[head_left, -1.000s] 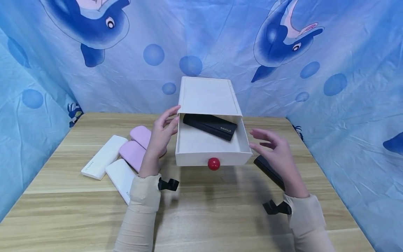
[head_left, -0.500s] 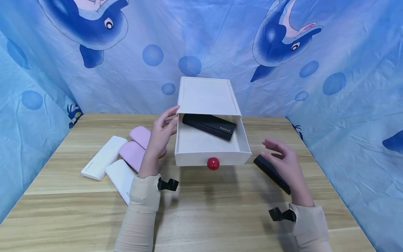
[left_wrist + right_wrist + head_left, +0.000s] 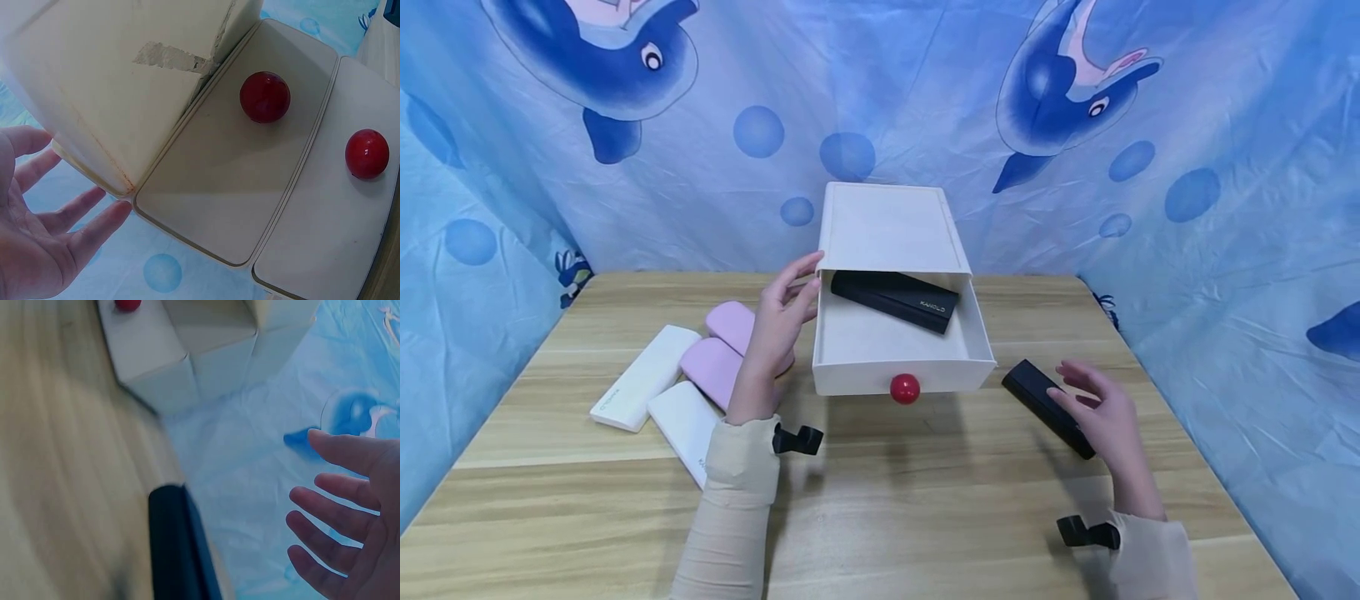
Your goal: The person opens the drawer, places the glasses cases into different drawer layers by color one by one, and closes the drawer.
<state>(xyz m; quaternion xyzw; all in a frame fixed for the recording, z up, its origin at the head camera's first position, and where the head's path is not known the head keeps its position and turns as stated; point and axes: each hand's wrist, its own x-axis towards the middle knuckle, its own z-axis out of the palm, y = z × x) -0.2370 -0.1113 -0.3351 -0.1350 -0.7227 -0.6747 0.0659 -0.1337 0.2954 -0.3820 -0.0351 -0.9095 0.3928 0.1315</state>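
Observation:
A white drawer unit (image 3: 895, 225) stands at the table's back, its top drawer (image 3: 880, 379) with a red knob (image 3: 905, 389) pulled out. Inside that drawer lies a black glasses case (image 3: 895, 300) with gold lettering. My left hand (image 3: 775, 325) rests its fingertips against the unit's left side; in the left wrist view the hand (image 3: 56, 231) has its fingers spread at the edge. My right hand (image 3: 1105, 412), fingers loosely bent and holding nothing, hovers over a second black case (image 3: 1045, 404) on the table. The right wrist view shows this hand (image 3: 356, 519) apart from the case (image 3: 178, 550).
Left of the drawer unit lie white cases (image 3: 643, 379) and lilac cases (image 3: 715, 367), partly behind my left arm. Two lower drawers with red knobs (image 3: 265, 97) are shut. A blue dolphin-print curtain (image 3: 865, 100) surrounds the wooden table (image 3: 910, 525).
My right hand has moved from beside the drawer's right side to the right and nearer me, over the black case. My left hand stays at the unit's side.

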